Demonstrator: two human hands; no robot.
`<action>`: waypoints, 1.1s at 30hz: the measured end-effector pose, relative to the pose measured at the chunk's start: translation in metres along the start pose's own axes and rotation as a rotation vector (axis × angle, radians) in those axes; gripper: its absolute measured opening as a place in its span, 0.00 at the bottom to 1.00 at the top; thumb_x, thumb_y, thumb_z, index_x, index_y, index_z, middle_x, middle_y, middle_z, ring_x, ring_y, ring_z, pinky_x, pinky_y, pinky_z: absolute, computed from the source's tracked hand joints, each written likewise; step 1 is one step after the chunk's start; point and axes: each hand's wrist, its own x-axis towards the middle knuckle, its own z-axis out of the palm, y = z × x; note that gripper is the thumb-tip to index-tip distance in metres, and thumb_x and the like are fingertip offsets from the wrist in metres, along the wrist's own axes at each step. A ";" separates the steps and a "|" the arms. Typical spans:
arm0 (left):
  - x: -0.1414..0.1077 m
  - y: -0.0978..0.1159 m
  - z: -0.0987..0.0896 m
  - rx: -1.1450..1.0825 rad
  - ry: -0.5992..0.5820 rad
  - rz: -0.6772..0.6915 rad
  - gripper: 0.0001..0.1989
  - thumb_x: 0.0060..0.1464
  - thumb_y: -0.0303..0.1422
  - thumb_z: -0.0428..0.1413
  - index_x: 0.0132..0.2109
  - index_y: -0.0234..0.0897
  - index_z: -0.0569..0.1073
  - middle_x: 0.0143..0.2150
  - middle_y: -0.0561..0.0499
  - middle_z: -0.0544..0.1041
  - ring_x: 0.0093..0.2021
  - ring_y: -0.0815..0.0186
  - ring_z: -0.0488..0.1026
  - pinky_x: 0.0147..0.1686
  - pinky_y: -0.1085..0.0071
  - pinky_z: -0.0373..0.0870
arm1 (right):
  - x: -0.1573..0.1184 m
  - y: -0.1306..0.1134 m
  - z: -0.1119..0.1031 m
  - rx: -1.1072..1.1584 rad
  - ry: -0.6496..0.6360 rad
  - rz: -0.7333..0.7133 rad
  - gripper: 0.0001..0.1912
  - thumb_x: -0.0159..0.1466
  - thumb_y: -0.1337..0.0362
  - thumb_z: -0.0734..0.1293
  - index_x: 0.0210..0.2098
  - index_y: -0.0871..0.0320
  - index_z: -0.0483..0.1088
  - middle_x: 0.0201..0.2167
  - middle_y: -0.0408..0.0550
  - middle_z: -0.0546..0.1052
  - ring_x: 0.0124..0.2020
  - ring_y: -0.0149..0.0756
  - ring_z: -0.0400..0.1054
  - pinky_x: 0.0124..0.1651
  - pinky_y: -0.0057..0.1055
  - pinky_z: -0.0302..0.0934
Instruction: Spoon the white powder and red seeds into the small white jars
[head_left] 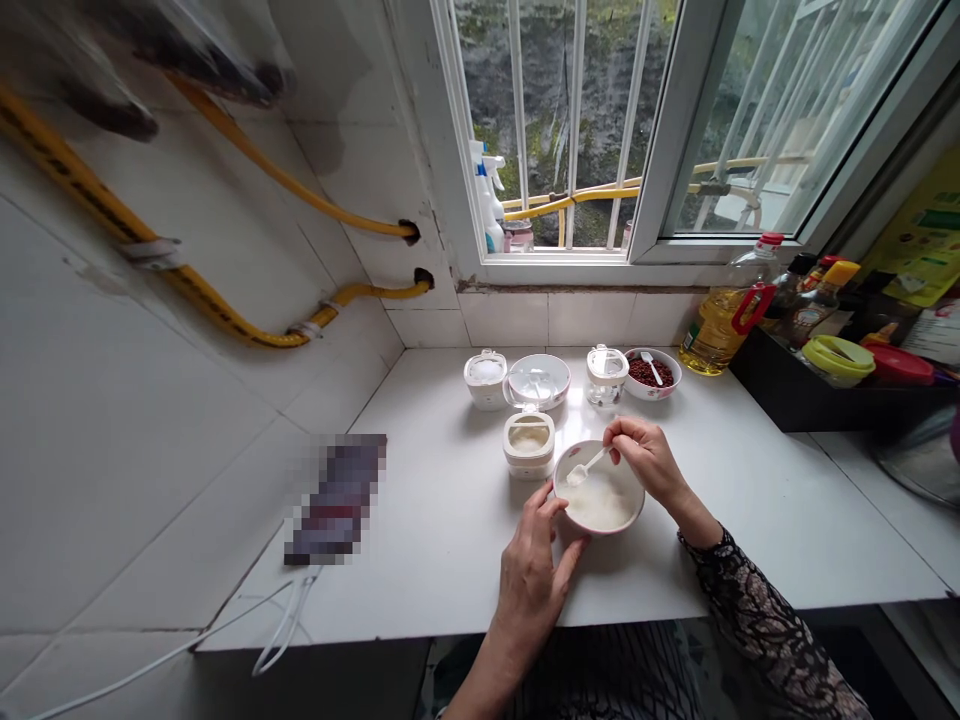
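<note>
A white bowl (604, 515) with a whitish powdery content stands near the counter's front. My right hand (643, 462) pinches the handle of a small white spoon (587, 467), whose scoop is over the left inside of the bowl and carries some white stuff. My left hand (536, 560) rests against the bowl's left and near rim, fingers apart around its side. Just behind and left of the bowl is an open cream container (529, 460) with pale contents. Farther back are a container of white stuff (486, 380), a bowl (540, 382) with a clear lid by it, and another container (606, 375).
A bowl of red beans (651, 377) with a white spoon stands at the back, beside an oil bottle (709, 335). A black box (795, 395) of bottles is on the right. A blurred dark object (337, 500) and white cable (281, 630) lie left.
</note>
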 end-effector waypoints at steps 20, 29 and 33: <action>0.000 -0.001 0.003 0.006 0.020 0.017 0.17 0.60 0.28 0.54 0.56 0.41 0.63 0.59 0.40 0.71 0.57 0.54 0.75 0.40 0.64 0.81 | 0.013 -0.021 0.022 0.035 0.133 -0.224 0.06 0.66 0.65 0.61 0.38 0.55 0.71 0.29 0.47 0.78 0.35 0.41 0.72 0.45 0.40 0.64; 0.001 -0.001 0.003 0.000 0.023 0.016 0.17 0.61 0.28 0.54 0.56 0.41 0.63 0.59 0.39 0.71 0.57 0.54 0.74 0.41 0.63 0.81 | 0.005 -0.018 0.012 -0.184 0.197 -0.404 0.08 0.67 0.69 0.61 0.37 0.54 0.72 0.29 0.47 0.77 0.39 0.43 0.71 0.46 0.41 0.63; 0.001 -0.001 0.002 0.011 0.018 0.021 0.17 0.61 0.29 0.55 0.56 0.41 0.63 0.59 0.39 0.71 0.57 0.54 0.75 0.41 0.63 0.81 | 0.005 -0.005 -0.007 -0.153 0.241 -0.243 0.08 0.63 0.69 0.61 0.32 0.54 0.70 0.25 0.44 0.73 0.32 0.41 0.69 0.39 0.37 0.63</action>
